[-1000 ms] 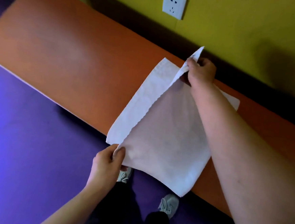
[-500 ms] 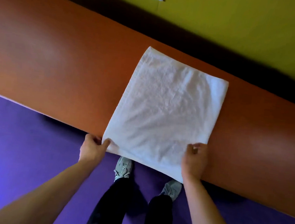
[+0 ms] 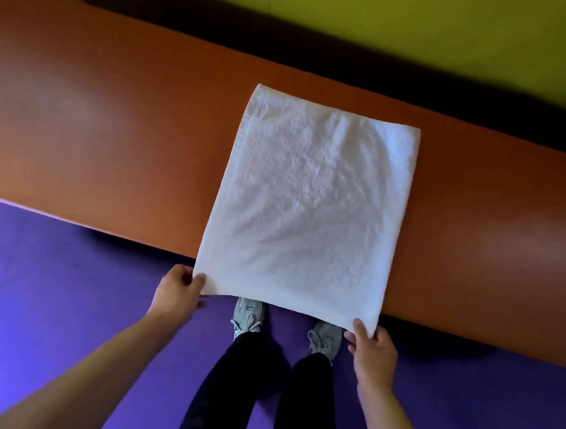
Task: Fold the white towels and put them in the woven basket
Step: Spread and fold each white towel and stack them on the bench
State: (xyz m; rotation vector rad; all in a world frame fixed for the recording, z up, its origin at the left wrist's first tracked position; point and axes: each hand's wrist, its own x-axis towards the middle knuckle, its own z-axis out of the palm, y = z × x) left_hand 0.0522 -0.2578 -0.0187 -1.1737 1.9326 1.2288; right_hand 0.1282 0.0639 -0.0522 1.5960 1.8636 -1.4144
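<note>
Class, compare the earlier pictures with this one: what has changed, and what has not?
The right hand brought the far corner of the towel back to the near edge, so it lies folded flat. Both hands now pinch the near corners. The left hand kept its grip; the bench is unchanged.

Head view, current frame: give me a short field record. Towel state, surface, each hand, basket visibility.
towel: white towel lying flat, near edge overhanging the front of the table
surface: orange table, against a yellow wall
left hand: left hand pinches the near left corner
right hand: right hand pinches the near right corner
basket: not in view
floor: purple floor, grey shoes below the towel edge
</note>
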